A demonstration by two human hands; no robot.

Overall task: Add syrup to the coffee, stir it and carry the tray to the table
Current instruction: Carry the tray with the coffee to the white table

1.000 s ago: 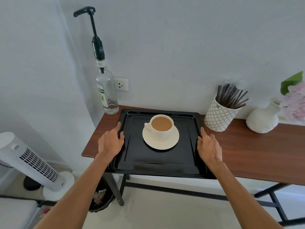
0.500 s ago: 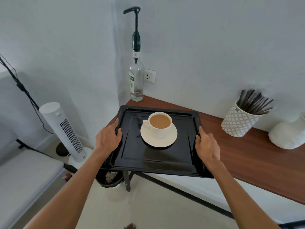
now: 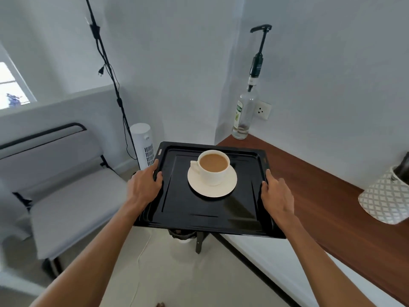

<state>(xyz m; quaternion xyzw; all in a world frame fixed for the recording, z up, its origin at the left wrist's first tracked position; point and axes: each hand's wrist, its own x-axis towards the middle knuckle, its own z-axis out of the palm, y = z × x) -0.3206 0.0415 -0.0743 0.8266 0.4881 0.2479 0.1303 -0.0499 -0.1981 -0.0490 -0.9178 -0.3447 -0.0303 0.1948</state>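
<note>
Tray (image 3: 177, 209) level, cup handle (image 3: 194, 165) leftward

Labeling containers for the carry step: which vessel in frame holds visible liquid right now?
The white coffee cup on its saucer, filled with tan coffee. The syrup pump bottle looks nearly empty; the patterned holder holds dark sticks.

The wooden surface (image 3: 321, 196) runs along the wall on the right, brown and on dark legs. A clear bottle (image 3: 244, 116) with a tall black pump stands upright at its far corner, by the wall socket. A white patterned pot (image 3: 385, 196) sits near the right edge of view, partly cut off. The black tray (image 3: 199, 209) is held off the surface, mostly over the floor (image 3: 177, 273). It carries a white saucer (image 3: 212, 185), and a cup (image 3: 213, 168) of milky coffee stands on the saucer.
</note>
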